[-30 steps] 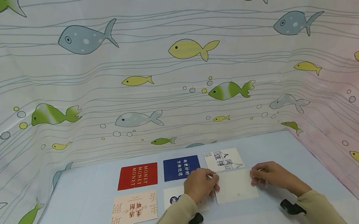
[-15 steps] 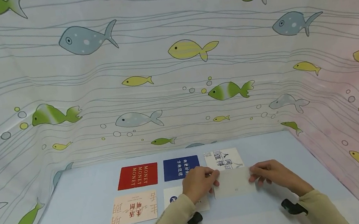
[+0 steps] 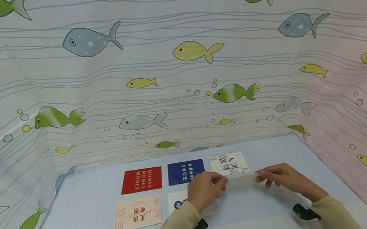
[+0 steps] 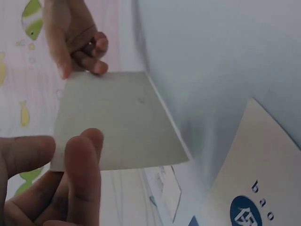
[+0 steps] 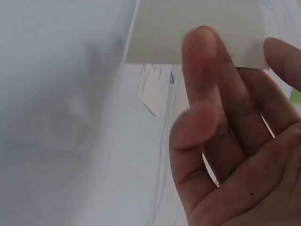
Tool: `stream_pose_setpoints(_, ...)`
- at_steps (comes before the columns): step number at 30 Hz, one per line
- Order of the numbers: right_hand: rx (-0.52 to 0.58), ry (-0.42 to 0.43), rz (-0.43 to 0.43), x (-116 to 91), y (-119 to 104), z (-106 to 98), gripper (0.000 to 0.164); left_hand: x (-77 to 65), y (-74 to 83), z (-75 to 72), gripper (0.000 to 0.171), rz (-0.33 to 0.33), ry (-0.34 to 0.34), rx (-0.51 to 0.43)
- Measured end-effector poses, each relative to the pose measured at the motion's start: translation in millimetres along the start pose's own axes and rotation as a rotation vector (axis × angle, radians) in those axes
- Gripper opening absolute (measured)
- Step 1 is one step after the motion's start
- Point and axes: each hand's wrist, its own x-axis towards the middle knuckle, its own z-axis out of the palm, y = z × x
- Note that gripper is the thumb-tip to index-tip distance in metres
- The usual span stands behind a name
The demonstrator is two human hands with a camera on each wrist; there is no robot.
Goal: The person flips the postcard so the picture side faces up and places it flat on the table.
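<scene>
Both hands hold a pale blank-sided card (image 3: 240, 181) between them, lifted off the table and tilted so that it looks like a thin strip from the head. Its left edge is pinched by my left hand (image 3: 205, 190) between thumb and fingers. At the opposite edge my right hand (image 3: 284, 178) pinches it likewise. In the left wrist view the card's plain greyish face (image 4: 117, 117) shows a tiny faint mark. Behind it lies a white card with grey and black characters (image 3: 229, 163). A white card with a blue round emblem (image 3: 172, 199) is partly covered by my left hand and forearm.
On the light blue table (image 3: 87, 206) lie a red card (image 3: 141, 180) with "MONEY" lettering, a dark blue card (image 3: 179, 173) and a cream card (image 3: 136, 215) with red characters. A fish-patterned curtain (image 3: 169, 61) encloses the table at the back and sides.
The card lay nearly flat to the view one second ago. Its near edge has since swung, so its face has narrowed to a strip. Both hands have kept their grip.
</scene>
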Motion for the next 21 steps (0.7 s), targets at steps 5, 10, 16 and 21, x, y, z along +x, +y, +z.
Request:
stream_pose_setpoints(5,-0.023,-0.093,-0.056,-6.7,2.6,-3.6,0.038,-6.9,1.3,-2.0,0.02,0.031,-0.033,0.091)
stream_pose_setpoints(10,-0.012,-0.191,-0.071,-12.9,7.2,-6.5,0.032,-14.0,1.3,0.9,0.022,0.029,-0.117,0.092)
stream_pose_setpoints(16,-0.072,-0.223,-0.072,-14.0,12.2,-6.2,0.026,-20.3,1.2,5.2,0.013,0.028,-0.211,0.081)
stream_pose_setpoints(21,-0.085,-0.257,-0.073,-14.5,17.6,-3.6,0.026,-22.3,-1.3,11.2,0.007,0.066,-0.227,0.135)
